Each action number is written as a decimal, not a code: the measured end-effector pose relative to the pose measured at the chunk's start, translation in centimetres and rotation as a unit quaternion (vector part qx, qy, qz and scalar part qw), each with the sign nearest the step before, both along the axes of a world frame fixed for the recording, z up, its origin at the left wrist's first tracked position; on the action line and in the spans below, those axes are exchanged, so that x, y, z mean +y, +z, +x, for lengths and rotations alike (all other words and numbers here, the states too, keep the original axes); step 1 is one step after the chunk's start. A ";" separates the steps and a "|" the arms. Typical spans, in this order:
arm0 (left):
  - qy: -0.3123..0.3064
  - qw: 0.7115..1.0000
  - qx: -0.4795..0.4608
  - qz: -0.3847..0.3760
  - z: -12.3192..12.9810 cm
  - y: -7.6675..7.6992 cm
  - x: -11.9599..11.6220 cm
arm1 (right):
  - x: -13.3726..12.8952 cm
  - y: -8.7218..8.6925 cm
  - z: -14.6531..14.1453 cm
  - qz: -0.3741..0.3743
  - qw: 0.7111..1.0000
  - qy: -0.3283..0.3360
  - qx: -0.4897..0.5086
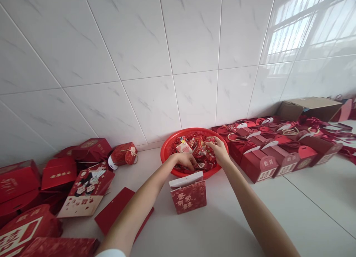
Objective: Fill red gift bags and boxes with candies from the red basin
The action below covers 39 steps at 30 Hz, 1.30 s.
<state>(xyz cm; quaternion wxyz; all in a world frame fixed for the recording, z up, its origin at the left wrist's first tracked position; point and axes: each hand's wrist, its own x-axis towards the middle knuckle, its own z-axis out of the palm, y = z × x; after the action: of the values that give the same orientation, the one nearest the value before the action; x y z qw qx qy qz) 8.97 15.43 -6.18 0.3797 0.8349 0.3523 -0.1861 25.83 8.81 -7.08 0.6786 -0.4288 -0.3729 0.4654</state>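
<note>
A round red plastic basket [168, 146] stands against the wall, filled with small red wrapped sweets [198, 146]. My left hand [187, 160] reaches over its near rim, fingers curled down among the sweets; their tips are hidden, so I cannot make out what they hold. At the basket's right side, my right hand [220, 150] pinches a red wrapped sweet [210, 140] between thumb and fingers. A cream-white packet [184, 148] lies on the sweets beside my left hand. Just in front of the basket, a red gift box [189, 198] with white lettering stands upright, its top open.
Rows of red gift boxes [260, 164] stand along the wall at right, with a brown cardboard box [311, 105] behind. Several red boxes [59, 172] pile up at left. A flat red box [118, 209] lies under my left forearm. The tiled wall [144, 101] bounds the back.
</note>
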 end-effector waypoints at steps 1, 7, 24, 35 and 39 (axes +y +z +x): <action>0.003 1.000 -0.002 -0.002 0.0 0.0 0.0 | 0.0 0.0 0.0 0.000 1.000 0.001 0.002; 0.004 1.000 -0.003 -0.013 0.0 -0.2 -0.1 | 0.0 0.0 0.1 -0.008 1.000 0.009 -0.003; 0.151 0.934 -0.322 0.041 -1.6 0.7 0.0 | 0.3 -0.3 0.3 -0.040 0.998 0.006 -0.041; 0.227 0.851 -0.474 -0.005 -1.8 0.3 -0.1 | 0.4 -0.5 0.3 -0.021 0.999 0.020 -0.032; 0.249 0.842 -0.479 0.003 -2.0 -0.2 0.3 | 0.3 -0.4 0.3 -0.020 0.999 0.022 -0.035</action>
<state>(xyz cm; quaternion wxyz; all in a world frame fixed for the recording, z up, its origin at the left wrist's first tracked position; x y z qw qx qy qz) 6.99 15.73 -6.35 0.5318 0.7055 0.3231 0.3391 26.17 9.15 -7.50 0.6459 -0.4503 -0.3962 0.4724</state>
